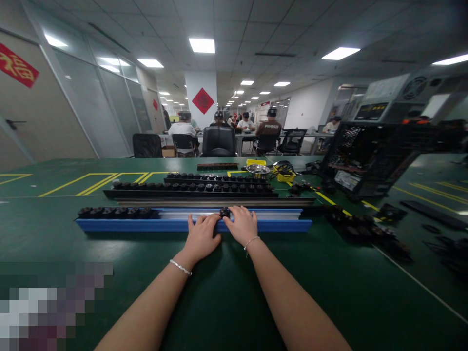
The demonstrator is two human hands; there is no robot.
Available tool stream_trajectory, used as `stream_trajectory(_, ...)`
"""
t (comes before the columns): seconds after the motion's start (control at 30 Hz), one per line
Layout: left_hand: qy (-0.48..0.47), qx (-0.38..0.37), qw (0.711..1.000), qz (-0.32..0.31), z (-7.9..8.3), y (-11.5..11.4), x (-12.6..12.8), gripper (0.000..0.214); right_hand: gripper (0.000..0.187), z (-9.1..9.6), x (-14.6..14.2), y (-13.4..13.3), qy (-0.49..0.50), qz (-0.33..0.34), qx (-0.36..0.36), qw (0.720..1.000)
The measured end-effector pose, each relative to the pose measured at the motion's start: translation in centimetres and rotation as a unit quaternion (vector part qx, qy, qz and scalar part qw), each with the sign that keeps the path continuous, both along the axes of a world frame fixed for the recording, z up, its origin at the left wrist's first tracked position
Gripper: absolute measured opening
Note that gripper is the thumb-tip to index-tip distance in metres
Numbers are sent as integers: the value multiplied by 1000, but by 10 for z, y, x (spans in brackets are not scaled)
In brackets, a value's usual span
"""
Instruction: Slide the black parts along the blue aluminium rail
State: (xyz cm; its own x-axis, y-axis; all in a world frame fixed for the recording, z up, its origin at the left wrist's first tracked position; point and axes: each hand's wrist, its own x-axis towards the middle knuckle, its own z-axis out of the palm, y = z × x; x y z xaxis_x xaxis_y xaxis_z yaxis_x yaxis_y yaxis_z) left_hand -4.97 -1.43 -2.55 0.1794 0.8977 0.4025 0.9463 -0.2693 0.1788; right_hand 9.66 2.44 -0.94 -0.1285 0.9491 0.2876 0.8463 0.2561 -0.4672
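Note:
A long blue channel rail (120,225) lies across the green table in front of me. My left hand (201,236) rests at its front wall, fingers reaching over the edge and thumb low on the near side. Inside the channel, right of that hand, sits a small black block-like part (224,212). The fingertips of my right hand (243,225) are closed on this part, and the left fingertips come near it. Several similar black parts (111,213) stand in a row in the channel's left end. To the right, its pale inner floor shows.
Behind the channel lie a long bare metal strip (215,201) and black rails filled with parts (190,187). A metal dish (258,169) and a yellow bin (284,171) stand farther back. Loose black parts (365,226) and an opened computer case (361,161) are at right. People sit beyond.

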Motion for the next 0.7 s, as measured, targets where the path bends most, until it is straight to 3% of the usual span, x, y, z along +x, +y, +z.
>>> stream_trajectory(0.7, -9, -12, 999, -36, 0, 0, 0, 55, 37, -5, -6, 2, 27, -39, 22, 999)
